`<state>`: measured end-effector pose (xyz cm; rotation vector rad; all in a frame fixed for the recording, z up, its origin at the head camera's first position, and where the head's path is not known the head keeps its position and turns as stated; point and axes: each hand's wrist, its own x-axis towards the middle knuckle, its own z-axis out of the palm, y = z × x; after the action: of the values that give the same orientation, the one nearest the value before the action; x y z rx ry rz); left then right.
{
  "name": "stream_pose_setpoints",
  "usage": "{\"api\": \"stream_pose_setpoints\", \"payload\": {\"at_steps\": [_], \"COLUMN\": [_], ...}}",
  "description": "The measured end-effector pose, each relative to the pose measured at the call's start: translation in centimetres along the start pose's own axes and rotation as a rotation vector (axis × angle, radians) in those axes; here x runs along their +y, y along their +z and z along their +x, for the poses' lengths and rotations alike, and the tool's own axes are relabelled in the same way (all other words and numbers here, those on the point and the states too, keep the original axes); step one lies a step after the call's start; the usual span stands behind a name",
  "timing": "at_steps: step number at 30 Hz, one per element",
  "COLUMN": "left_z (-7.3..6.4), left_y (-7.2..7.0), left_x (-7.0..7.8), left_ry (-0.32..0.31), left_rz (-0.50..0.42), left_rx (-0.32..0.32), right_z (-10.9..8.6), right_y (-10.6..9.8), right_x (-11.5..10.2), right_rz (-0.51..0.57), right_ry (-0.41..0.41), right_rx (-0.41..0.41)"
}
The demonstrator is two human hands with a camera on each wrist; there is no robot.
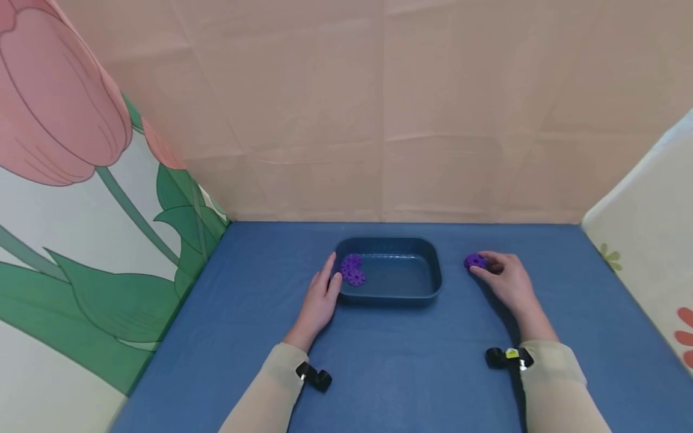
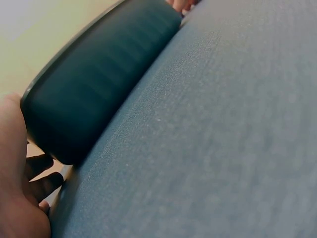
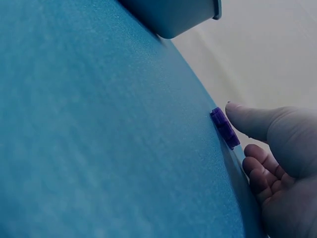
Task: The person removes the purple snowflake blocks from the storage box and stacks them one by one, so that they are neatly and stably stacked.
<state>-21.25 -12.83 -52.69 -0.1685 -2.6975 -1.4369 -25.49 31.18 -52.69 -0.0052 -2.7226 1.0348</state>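
Cream sleeves (image 1: 271, 385) meet black wrist cameras (image 1: 323, 380), one with a yellow patch (image 1: 512, 353).

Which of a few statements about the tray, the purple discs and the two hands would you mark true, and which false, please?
1. The left hand touches the left end of the rectangular tray. True.
2. The purple discs in the tray lie at its right end. False: they lie at its left end.
3. The right hand is at a purple gear-shaped piece outside the tray. True.
4. The tray sits upside down on the blue cloth. False: its open side faces up.
5. Both sleeves are black. False: they are a pale cream colour.
6. The tray lies between the two hands. True.
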Motion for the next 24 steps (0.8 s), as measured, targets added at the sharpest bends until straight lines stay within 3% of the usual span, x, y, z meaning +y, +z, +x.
{"api": "stream_pose_setpoints", "payload": {"at_steps": [24], "left_z": [0.04], "left_y": [-0.09], "left_x": [0.1], "left_ry": [0.002], "left_rz": [-0.001], "left_rx": [-0.001], "right_z": [-0.17], "right_y": [-0.03], "right_x": [-0.59], "right_rz": [-0.04], "right_ry": [0.027], "right_rx": [-0.044]}}
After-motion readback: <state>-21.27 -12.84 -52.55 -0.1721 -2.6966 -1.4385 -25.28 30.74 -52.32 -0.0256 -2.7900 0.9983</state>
